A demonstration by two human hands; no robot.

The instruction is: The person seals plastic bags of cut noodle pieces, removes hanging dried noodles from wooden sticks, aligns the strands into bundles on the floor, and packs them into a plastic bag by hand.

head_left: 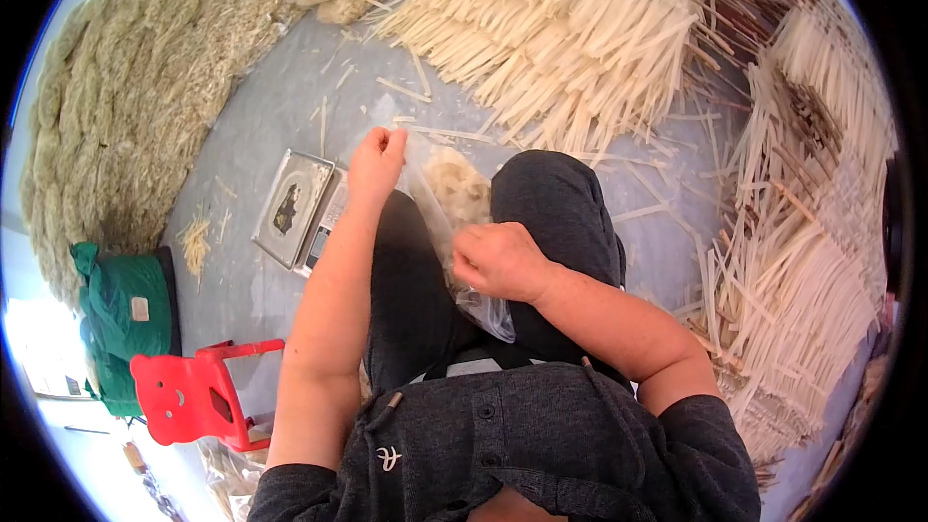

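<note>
Through the head camera I see a long bag of clear, thin plastic [437,217] stretched between the two hands. Its long axis slants from the left hand [377,168], at the far upper end, back toward the body and rightward, past the right hand [497,259], to a crumpled bottom between the thighs. Neither hand has to reach: I have the left one pinched closed on the film at its fingertips, the right one curled shut on the bag lower down, though its fingertips are turned from me.

From the left hand, then, the bag lies rightward and toward the body; from the right hand, its upper stretch runs forward and left. Pale, lumpy pieces [458,180] show forward of the right hand; I can't tell whether they sit inside the film or behind it. Just left of the left hand is a silver metal scale with a square tray [307,167], apart from the bag.
</note>
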